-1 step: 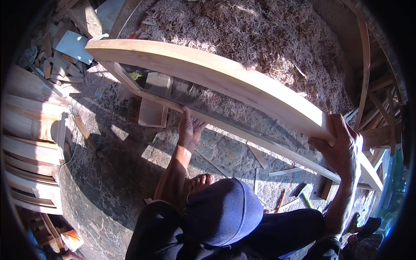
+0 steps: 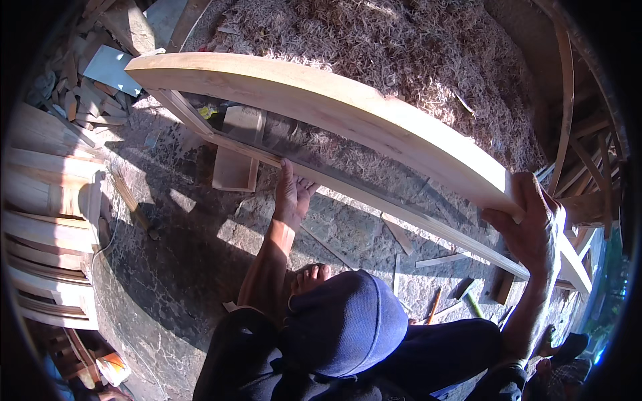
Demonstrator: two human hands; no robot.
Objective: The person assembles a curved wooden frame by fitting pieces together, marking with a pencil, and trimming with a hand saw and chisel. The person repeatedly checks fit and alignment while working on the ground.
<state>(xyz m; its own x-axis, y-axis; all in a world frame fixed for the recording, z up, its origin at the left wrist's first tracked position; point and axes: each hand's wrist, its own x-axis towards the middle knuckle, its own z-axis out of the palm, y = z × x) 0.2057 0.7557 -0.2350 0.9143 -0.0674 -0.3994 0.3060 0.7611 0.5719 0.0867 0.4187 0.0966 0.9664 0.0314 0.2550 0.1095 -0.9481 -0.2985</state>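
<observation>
A long pale wooden frame [image 2: 314, 85] with thick, seemingly curved outer side spans the view, tilted above the floor. My left hand [image 2: 293, 198] is closed on its nearer, thinner rail, thumb on the near face and fingers reaching underneath. At the right end, my right hand [image 2: 531, 224] clamps the thick outer piece, fingers over its top edge and thumb on the inner face. Through the frame's opening shows part of a shallow wooden box [image 2: 235, 150] on the floor.
Wood shavings [image 2: 374, 40] are heaped beyond the frame. Scrap wood [image 2: 90, 100] and a white sheet [image 2: 110, 70] lie far left. Wooden panels [image 2: 50, 230] are stacked at left, near a brush [image 2: 130, 200]. A hammer [image 2: 471, 302], an orange stick [image 2: 435, 305] and thin strips [image 2: 443, 260] lie right.
The frame has shifted slightly, its left end going up and left. My right hand has moved a little to the right with it, and both hands keep their hold.
</observation>
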